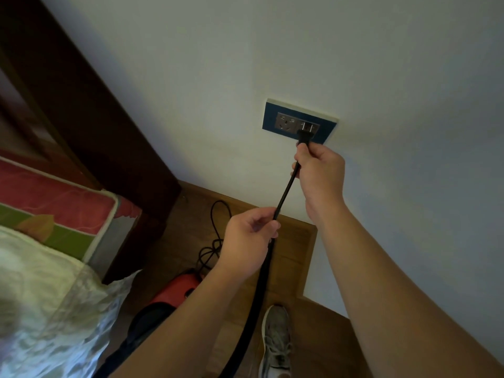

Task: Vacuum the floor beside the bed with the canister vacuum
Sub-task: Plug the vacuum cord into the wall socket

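Note:
A blue wall socket plate sits on the white wall. My right hand grips the black plug, whose tip is at the plate's right outlet. My left hand holds the black power cord lower down, and the cord runs taut between the two hands. Below my arms the red and black canister vacuum stands on the wooden floor beside the bed, partly hidden by my left forearm.
Loose loops of black cord lie on the floor near the wall. A dark wooden headboard rises at the left. A light bedcover hangs at the lower left. My grey shoe stands on the floor.

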Tool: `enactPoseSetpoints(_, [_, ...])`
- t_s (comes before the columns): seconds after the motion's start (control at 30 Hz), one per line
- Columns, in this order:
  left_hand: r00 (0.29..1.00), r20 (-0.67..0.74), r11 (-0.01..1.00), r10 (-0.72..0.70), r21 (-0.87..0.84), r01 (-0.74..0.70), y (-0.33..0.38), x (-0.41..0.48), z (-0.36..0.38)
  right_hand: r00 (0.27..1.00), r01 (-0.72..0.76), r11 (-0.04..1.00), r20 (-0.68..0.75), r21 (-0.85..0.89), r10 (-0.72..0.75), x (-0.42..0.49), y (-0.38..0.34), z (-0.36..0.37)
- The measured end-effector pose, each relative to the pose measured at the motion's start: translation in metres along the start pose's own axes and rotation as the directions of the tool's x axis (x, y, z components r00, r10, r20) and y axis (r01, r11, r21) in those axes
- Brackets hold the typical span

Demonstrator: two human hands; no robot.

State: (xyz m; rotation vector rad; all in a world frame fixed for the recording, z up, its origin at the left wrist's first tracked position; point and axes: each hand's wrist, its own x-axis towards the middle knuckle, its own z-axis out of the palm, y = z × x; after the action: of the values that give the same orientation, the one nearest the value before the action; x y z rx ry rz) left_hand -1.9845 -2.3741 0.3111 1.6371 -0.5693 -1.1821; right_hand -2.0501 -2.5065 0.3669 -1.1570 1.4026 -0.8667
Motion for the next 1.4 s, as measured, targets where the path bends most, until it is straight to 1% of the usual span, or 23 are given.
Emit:
enactPoseSetpoints(0.17, [1.000,0.017,0.999,0.006,-0.048,-0.005,0.003,0.000,-0.001,0.997,-0.081,0.992,0.006,0.094,0.081,0.000,-0.006,0.005])
enactPoseSetpoints(0.43, [0.999,0.034,0.995,-0.024,-0.094,0.028,0.010,0.008,-0.008,0.995,-0.093,0.981,-0.025,0.172,0.099,0.006,-0.004,0.009])
enactPoseSetpoints(0.6, [0.998,0.064,0.996,0.012,-0.087,-0.006,0.017,0.012,-0.013,0.989,-0.120,0.960,-0.051,0.254,0.137,0.008,-0.006,0.011])
enactPoseSetpoints(0.73, [0.997,0.073,0.995,0.026,-0.103,-0.018,0.023,0.016,-0.010,0.983,-0.138,0.950,-0.076,0.282,0.166,0.015,-0.013,0.013])
enactPoseSetpoints(0.97, [0.997,0.076,0.992,-0.013,-0.121,0.022,0.023,0.019,-0.009,0.984,-0.131,0.957,-0.084,0.258,0.158,0.020,-0.012,0.014])
enactPoseSetpoints(1.1, [0.998,0.069,0.995,-0.010,-0.096,0.017,0.026,0.017,-0.011,0.987,-0.121,0.959,-0.073,0.257,0.144,0.021,-0.011,0.013])
enactPoseSetpoints(1.27, [1.000,0.024,0.997,-0.003,-0.082,0.005,0.024,0.014,-0.009,0.987,-0.134,0.966,-0.053,0.223,0.150,0.023,-0.011,0.012])
enactPoseSetpoints(1.4, [0.999,-0.020,0.997,0.034,-0.068,-0.035,0.023,0.012,-0.008,0.987,-0.145,0.969,-0.036,0.198,0.155,0.023,-0.014,0.008])
